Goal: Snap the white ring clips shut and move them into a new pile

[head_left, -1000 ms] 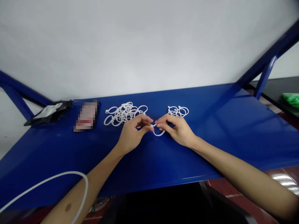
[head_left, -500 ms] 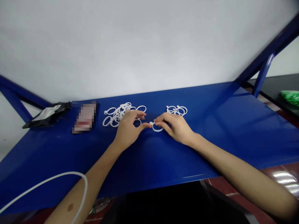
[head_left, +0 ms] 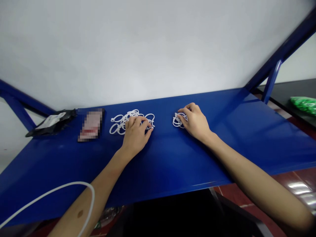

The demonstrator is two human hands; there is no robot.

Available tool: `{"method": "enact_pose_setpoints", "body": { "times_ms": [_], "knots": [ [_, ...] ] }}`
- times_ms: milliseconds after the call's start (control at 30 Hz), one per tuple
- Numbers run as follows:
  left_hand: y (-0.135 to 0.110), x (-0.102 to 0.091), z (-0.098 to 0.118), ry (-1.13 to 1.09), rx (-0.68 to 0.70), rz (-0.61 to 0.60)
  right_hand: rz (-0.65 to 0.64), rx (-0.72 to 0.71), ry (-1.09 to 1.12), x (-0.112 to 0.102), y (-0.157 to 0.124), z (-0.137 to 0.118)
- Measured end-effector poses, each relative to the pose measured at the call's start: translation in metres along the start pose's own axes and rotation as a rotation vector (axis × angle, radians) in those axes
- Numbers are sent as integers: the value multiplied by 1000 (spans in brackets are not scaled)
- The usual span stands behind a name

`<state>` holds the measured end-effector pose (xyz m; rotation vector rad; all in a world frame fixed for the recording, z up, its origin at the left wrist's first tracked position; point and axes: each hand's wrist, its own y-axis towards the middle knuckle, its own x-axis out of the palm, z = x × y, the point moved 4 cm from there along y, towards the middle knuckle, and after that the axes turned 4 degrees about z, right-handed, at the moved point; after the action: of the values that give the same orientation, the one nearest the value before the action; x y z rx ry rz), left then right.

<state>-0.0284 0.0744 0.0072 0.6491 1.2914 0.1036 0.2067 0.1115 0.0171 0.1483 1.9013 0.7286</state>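
Head view, looking forward and down across a blue worktop set against a pale wall. Reaching with the left hand into the larger heap of white loops, left of centre, with the back of the hand uppermost, fingers bent down among the loops and thumb near the right edge of the heap. Impossible to tell at these fingertips between gripping a loop and merely touching. Reaching with the right hand over the smaller cluster of white loops, right of centre and well apart from the heap, with thumb and forefinger curved toward each other over the cluster. Again impossible to tell between a pinch and a loose touch; partly covering the cluster with this hand. Overlapping in both groups, with small knobs visible on some loops. Farther left on the worktop, beside the heap, a flat pixelated item with dark edging; beyond it, near the left frame, a black packet bearing a white label. Curving across the left forearm at lower left, a white cable. Far right, on a dark surface, a green bundle.
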Motion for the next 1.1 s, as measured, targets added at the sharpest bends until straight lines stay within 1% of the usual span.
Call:
{"method": "enact_pose_setpoints", "body": {
  "times_ms": [100, 167, 200, 233, 300, 367, 433, 500, 567, 633, 733, 833, 967, 1100],
  "knots": [
    [0, -5, 6, -124, 45, 36, 12, -109, 73, -1, -2, -12],
    [0, -9, 11, -283, 61, 40, -18, -198, 174, -2, -5, -24],
    [0, -11, 13, -381, 42, 28, -42, -234, 243, -3, -7, -30],
    [-1, -12, 15, -484, -3, 1, -67, -262, 321, -4, -8, -35],
    [-3, -11, 17, -708, -139, -84, -107, -297, 485, -5, -12, -45],
    [-5, -8, 19, -933, -264, -161, -129, -307, 617, -4, -15, -51],
    [-6, -8, 21, -1116, -317, -186, -139, -282, 687, -3, -17, -52],
    [-7, -8, 22, -1205, -324, -187, -147, -223, 726, -1, -19, -51],
    [-7, -7, 21, -1200, -325, -184, -160, -174, 762, 0, -21, -50],
    [-8, -6, 19, -1136, -324, -168, -179, -154, 797, -1, -22, -51],
    [-8, -7, 16, -988, -299, -98, -225, -136, 825, -1, -23, -53],
    [-7, -10, 17, -837, -232, -13, -286, -115, 825, -1, -24, -55],
    [-9, -15, 21, -694, -138, 79, -325, -152, 816, -1, -25, -55],
    [-10, -15, 25, -615, -29, 135, -345, -242, 797, -1, -26, -55]
  ]
}}
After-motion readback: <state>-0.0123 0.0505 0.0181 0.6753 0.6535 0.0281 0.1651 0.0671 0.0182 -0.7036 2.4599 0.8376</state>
